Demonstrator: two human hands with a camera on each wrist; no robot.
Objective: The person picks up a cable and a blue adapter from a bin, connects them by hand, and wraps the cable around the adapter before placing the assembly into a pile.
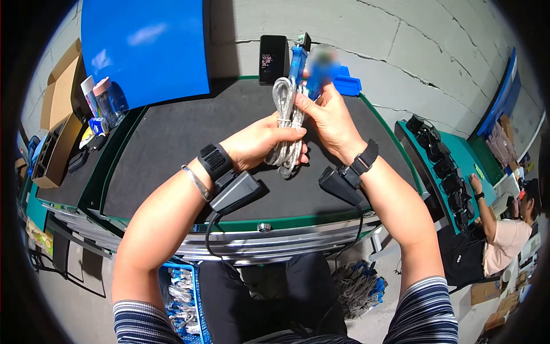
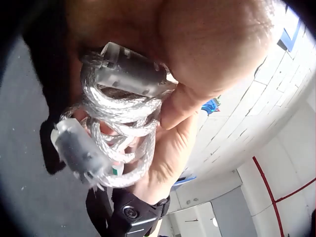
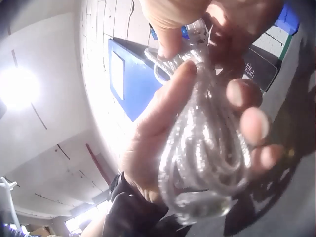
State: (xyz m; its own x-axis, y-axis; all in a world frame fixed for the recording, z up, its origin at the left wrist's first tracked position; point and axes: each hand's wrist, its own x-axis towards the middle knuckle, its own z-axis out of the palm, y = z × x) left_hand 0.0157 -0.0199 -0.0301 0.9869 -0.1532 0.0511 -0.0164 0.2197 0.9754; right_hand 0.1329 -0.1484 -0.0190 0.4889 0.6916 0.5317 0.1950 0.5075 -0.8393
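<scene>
A silvery braided cable (image 1: 283,100) is coiled into a long bundle above the work table. My left hand (image 1: 252,140) grips the lower part, its thumb across the coils. Higher up, my right hand (image 1: 335,123) pinches the bundle near a blue connector (image 1: 298,63) that points up, and a blurred blue piece (image 1: 318,74) sits beside that. In the left wrist view, two clear cylindrical sleeves (image 2: 131,74) show on the cable. The right wrist view has the loops (image 3: 202,143) hanging below the left thumb, with one clear sleeve (image 3: 202,205) at the bottom.
A phone (image 1: 273,60) leans at the wall behind, beside a blue tray (image 1: 347,83). Bottles and a cardboard box (image 1: 60,92) stand to the left. Below are a blue basket (image 1: 200,304) of cables and a cable pile (image 1: 358,289). Another person (image 1: 507,241) sits at the right.
</scene>
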